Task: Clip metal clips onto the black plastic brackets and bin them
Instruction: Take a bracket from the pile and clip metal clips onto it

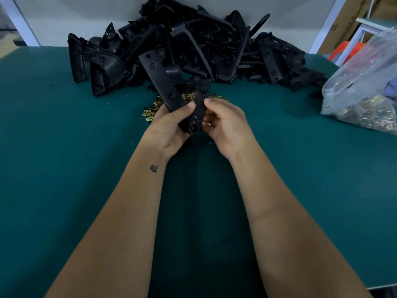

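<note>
while two hands grip one bracket

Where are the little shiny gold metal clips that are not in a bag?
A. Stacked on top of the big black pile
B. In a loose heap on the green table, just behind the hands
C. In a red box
B: the small gold metal clips lie loose on the green table, just beyond the left hand and right hand holding a black plastic bracket.

Matt black plastic bracket; shiny brass-toned metal clips.
</note>
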`<state>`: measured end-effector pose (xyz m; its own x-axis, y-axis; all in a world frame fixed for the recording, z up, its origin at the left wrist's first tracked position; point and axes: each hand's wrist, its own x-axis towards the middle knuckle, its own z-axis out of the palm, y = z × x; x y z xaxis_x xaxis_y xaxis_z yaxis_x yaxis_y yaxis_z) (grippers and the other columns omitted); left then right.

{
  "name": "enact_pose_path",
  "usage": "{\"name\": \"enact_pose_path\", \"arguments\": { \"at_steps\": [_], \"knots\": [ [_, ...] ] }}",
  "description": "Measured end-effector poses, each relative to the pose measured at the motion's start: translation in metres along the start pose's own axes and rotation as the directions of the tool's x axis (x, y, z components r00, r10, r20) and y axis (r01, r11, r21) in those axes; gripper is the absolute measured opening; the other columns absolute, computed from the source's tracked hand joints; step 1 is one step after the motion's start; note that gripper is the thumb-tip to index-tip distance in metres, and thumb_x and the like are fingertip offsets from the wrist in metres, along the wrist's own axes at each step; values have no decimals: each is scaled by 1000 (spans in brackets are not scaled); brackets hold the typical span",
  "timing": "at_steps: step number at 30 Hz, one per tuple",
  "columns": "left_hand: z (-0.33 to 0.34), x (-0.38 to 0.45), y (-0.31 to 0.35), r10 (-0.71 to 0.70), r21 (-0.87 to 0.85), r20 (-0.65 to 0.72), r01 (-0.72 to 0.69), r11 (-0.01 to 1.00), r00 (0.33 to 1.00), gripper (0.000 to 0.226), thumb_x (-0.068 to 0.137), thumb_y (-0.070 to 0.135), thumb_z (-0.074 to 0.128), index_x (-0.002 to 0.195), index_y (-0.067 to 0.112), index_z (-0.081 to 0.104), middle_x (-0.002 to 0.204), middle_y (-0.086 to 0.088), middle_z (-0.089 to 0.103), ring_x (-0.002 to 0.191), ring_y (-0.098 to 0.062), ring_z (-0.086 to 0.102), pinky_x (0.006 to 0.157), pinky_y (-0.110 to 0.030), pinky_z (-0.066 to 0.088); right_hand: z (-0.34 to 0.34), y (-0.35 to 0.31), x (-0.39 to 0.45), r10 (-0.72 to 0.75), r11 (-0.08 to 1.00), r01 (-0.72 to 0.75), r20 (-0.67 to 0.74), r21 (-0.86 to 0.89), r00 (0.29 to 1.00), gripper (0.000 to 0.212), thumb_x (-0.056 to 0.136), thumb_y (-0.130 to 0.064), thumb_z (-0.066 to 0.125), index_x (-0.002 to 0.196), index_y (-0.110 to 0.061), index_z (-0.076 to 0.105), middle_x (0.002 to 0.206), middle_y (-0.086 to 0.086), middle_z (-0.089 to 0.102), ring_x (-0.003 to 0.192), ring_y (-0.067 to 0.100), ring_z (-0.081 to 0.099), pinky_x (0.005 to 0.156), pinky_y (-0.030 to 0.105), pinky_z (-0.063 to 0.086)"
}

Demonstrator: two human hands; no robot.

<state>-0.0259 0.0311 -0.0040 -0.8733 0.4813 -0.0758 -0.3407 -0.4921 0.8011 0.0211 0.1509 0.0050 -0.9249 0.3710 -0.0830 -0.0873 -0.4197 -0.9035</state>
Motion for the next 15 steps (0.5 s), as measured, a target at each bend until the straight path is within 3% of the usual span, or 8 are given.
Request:
{"name": "enact_pose_path", "arguments": {
  "at_steps": [11,15],
  "knots": [
    [1,-6,2,-3,133,22,0,991,1000,49,94,7,60,140,-1,44,109,-8,68,91,-19,70,73,-31,59,-7,1,3,-5,1000,5,71,2,997,31,90,-5,65,62,-18,65,55,-5,52,51,6,47,50,19,42],
    [3,-7,0,-2,138,34,-2,990,999,50,95,5,59,142,0,41,107,-9,67,89,-20,69,74,-32,58,-4,0,1,-14,998,19,85,-55,996,36,91,-6,64,60,-15,48,53,-6,44,48,5,42,47,17,38]
  ]
}}
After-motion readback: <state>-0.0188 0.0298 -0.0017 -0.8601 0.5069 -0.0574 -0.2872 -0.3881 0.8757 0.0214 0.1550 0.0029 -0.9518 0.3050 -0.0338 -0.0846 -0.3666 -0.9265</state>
